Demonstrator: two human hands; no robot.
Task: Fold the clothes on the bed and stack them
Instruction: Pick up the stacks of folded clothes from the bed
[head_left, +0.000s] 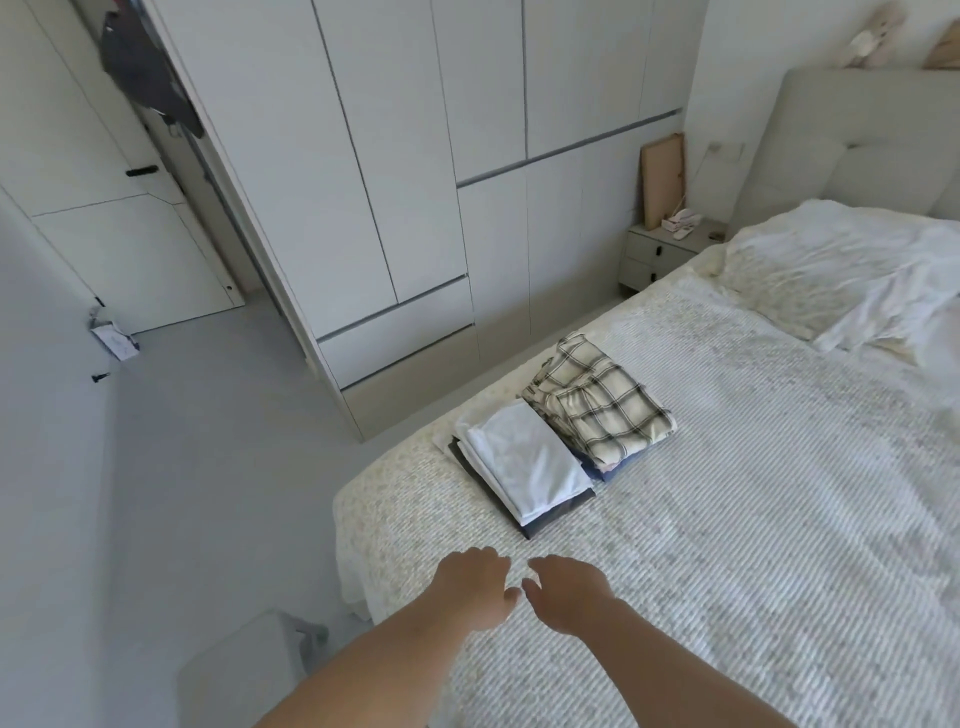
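Two piles of folded clothes lie side by side near the left edge of the bed (727, 493). The nearer pile has a folded white garment (524, 460) on top of dark pieces. The farther pile is topped by a folded cream and black plaid garment (597, 400) over blue fabric. My left hand (475, 584) and my right hand (563, 592) hover close together above the bedspread, a little in front of the white pile. Both hands hold nothing, with fingers loosely curled and pointing down.
White wardrobe doors (395, 182) run along the left of the bed, with grey floor (208, 441) between. A nightstand (670, 249) stands by the headboard. Rumpled white pillows (852, 275) lie at the bed's head. A pale box-like object (244, 670) sits on the floor near me.
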